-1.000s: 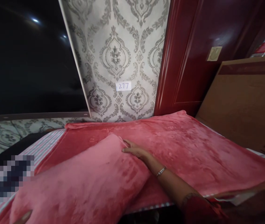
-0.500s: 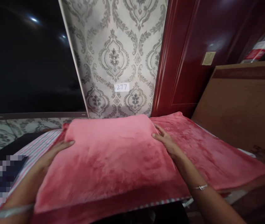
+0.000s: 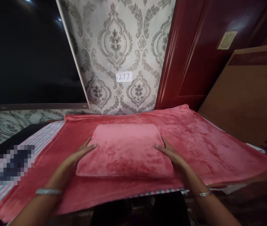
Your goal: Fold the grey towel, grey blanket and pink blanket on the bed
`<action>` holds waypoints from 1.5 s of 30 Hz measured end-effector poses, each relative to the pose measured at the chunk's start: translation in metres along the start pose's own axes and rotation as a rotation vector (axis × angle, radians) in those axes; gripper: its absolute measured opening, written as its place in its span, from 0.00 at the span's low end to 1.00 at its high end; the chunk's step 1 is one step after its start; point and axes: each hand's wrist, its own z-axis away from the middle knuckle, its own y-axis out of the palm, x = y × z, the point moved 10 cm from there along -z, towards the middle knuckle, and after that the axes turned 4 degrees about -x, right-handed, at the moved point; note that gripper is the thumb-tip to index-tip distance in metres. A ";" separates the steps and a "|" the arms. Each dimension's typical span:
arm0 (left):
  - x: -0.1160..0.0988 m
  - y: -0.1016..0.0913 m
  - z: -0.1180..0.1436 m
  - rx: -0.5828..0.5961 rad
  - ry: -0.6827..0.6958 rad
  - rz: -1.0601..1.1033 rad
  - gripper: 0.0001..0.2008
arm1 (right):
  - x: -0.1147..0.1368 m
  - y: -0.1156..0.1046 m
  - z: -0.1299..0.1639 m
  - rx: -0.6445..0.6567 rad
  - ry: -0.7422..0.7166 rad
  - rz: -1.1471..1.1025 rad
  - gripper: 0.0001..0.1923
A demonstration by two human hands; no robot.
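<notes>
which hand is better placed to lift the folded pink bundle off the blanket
Neither clearly: left hand and right hand each lie flat against opposite sides of the folded pink bundle, so a two-handed lift looks best.

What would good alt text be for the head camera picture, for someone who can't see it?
A person's left hand and right hand rest flat against the two sides of a folded pink blanket, which lies on a larger red blanket spread over a striped sheet. Behind stand patterned wallpaper with a label reading 277 and a dark red door.
</notes>
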 end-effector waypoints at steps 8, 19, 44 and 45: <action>-0.003 -0.004 -0.012 -0.013 0.125 -0.120 0.51 | 0.022 -0.006 -0.001 -0.015 -0.053 0.002 0.59; -0.018 -0.014 0.016 -0.266 0.320 -0.512 0.37 | 0.033 -0.013 0.003 -0.156 -0.280 0.449 0.40; -0.003 0.105 0.025 -0.192 0.628 -1.006 0.34 | 0.038 0.073 -0.069 -0.014 -0.316 1.287 0.33; -0.003 0.106 0.024 -0.188 0.624 -1.005 0.34 | 0.036 0.073 -0.068 -0.014 -0.322 1.283 0.33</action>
